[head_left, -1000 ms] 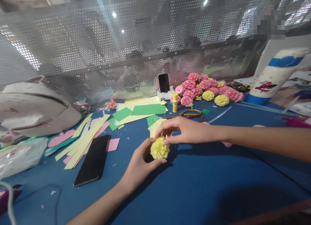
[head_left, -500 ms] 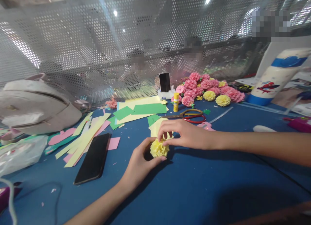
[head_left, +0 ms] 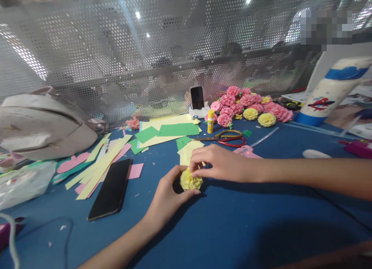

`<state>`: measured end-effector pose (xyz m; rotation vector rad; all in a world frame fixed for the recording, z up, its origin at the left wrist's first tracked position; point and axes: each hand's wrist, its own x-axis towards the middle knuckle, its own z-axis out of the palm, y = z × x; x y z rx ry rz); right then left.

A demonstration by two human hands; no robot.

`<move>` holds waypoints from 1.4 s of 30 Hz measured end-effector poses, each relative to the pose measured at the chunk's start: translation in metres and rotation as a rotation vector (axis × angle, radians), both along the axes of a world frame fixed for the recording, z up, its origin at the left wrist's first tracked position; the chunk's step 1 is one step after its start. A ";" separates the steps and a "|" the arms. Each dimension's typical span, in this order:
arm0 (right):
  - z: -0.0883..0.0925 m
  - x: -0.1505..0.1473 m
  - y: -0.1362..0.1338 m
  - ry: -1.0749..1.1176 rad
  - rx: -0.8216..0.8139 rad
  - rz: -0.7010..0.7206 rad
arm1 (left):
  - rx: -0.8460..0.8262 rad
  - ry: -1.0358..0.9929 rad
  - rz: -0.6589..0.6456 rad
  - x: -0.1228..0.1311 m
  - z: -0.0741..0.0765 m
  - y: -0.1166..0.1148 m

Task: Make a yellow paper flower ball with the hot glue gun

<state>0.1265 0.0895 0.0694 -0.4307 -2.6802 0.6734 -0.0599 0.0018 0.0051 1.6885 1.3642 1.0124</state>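
Observation:
A yellow paper flower [head_left: 190, 181] with ruffled petals is between my hands, just over the blue table [head_left: 221, 230]. My left hand [head_left: 167, 191] curls round its left side, thumb along the near edge and fingers behind. From the right, my right hand [head_left: 216, 163] pinches the petals at its top with thumb and fingertips. Behind the flower lies a pale yellow paper piece [head_left: 187, 154], partly covered by my right hand. Scissors [head_left: 223, 138] with red and gold-coloured handles rest just beyond that hand, and a yellow glue stick [head_left: 210, 121] stands upright behind them.
Pink and yellow paper flowers [head_left: 247, 104] are heaped at the back. A black phone [head_left: 112, 189] and paper strips [head_left: 106, 164] lie left, near a pale backpack [head_left: 46, 123]. To the right stand a bottle [head_left: 328, 94] and a pink glue gun [head_left: 247, 152]. A perforated metal screen [head_left: 116, 59] borders the far edge.
My right hand has shifted slightly, its fingertips now lower on the petals. The flower has tilted a little and its petals look rearranged. My left hand keeps its grip.

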 end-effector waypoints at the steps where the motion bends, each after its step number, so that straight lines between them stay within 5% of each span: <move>1: 0.000 -0.001 -0.001 -0.001 0.001 0.000 | 0.002 -0.003 -0.002 0.000 0.000 0.000; 13: -0.010 -0.004 -0.002 0.049 -0.031 -0.013 | -0.014 -0.040 0.005 0.000 0.000 0.003; 18: -0.001 0.000 -0.001 0.073 -0.030 -0.035 | -0.055 -0.192 -0.039 0.002 0.000 0.004; 24: 0.017 0.013 -0.004 0.254 0.177 0.019 | -0.074 -0.437 -0.070 0.001 -0.003 0.005; 31: -0.006 0.020 -0.011 0.087 0.364 0.134 | -0.075 -0.499 -0.041 0.002 -0.004 0.008; 37: -0.028 0.021 -0.008 0.054 0.410 0.139 | -0.116 -0.442 -0.063 0.004 -0.005 0.003; 42: -0.036 0.025 -0.009 0.059 0.516 0.165 | 0.004 -0.095 -0.012 0.001 0.001 -0.001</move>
